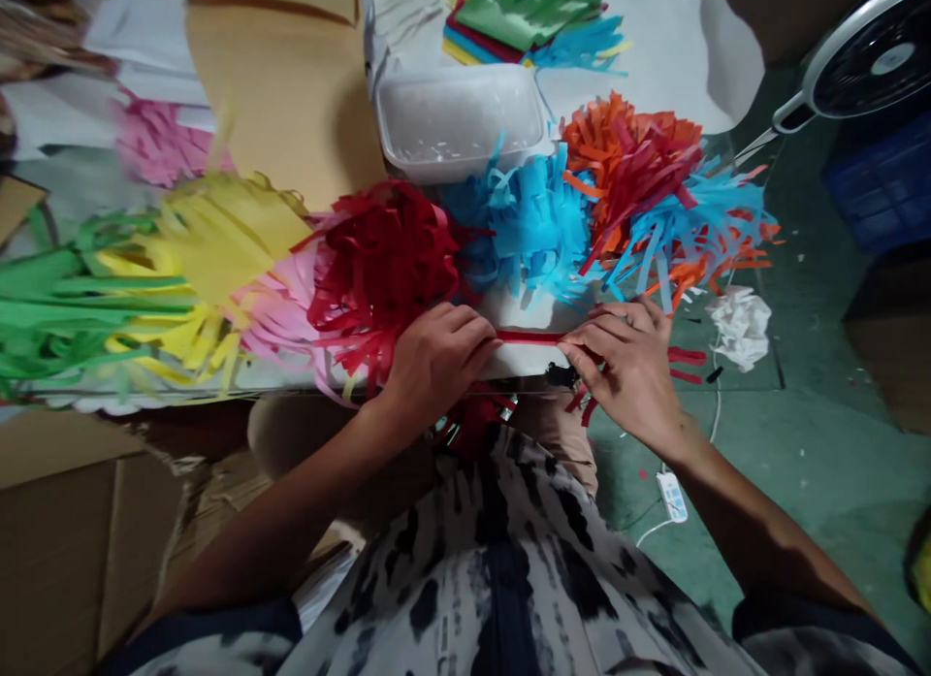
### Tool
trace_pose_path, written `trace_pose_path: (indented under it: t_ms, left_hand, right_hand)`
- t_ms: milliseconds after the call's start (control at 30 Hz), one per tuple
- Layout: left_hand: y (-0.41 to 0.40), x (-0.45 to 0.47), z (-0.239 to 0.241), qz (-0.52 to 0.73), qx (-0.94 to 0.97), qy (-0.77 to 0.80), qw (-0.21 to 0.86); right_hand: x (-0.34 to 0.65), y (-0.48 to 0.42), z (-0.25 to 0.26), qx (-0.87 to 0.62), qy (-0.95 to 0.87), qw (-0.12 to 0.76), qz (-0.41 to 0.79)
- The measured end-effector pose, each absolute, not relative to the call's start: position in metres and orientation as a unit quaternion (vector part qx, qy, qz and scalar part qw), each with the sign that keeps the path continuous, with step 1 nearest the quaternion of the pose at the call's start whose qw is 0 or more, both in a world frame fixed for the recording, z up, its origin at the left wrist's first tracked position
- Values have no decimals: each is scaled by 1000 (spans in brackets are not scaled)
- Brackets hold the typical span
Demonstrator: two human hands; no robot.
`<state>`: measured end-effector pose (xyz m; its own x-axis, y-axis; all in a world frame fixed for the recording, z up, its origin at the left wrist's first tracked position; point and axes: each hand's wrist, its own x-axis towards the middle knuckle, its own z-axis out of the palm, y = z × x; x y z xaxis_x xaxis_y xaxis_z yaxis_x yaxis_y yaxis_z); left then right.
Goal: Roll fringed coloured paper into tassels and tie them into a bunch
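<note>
A narrow red paper strip (529, 338) stretches between my two hands at the table's front edge. My left hand (440, 351) is closed on its left end, fingers bent down over it. Thumb and fingertips of my right hand (626, 361) pinch the other end. Red fringe ends (686, 364) stick out beyond the right hand. Beside my left hand lies a bunch of dark red fringed paper (385, 259). Light blue fringed paper (534, 220) sits just behind the strip. More red fringe (472, 419) hangs below the table edge, partly hidden by my left hand.
Yellow (233, 230), green (65, 298), pink (280, 307) and orange (626, 143) fringed paper cover the table. Behind stands a white plastic tray (465, 157). To the right are crumpled white paper (740, 327), a fan (873, 60) and a power strip (672, 498) on the floor.
</note>
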<state>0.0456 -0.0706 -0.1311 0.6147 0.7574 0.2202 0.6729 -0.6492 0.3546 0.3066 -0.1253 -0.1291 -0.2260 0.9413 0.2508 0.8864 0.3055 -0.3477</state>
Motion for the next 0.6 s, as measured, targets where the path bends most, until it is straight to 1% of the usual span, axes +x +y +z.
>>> trace_pose_path:
  t_ms: [100,233,367,467,600]
  left_hand:
    - [-67,42,-128,155,876,443,117]
    - [-63,47,-124,124,866,472,109]
    - [-60,51,-122,104,866,476,110]
    - [-60,51,-121,104,867,476,105]
    - [-63,53,-121,94,868,483,73]
  right_hand:
    - [308,-122,-129,-597,-767,214,95]
    - [305,-117,-130,-611,-757,215,85]
    - [300,-113,-129,-620,-760,182,75]
    - [296,-114,-125,-621,-766,158,53]
    - [290,-119,-121,-625,-769,136,-5]
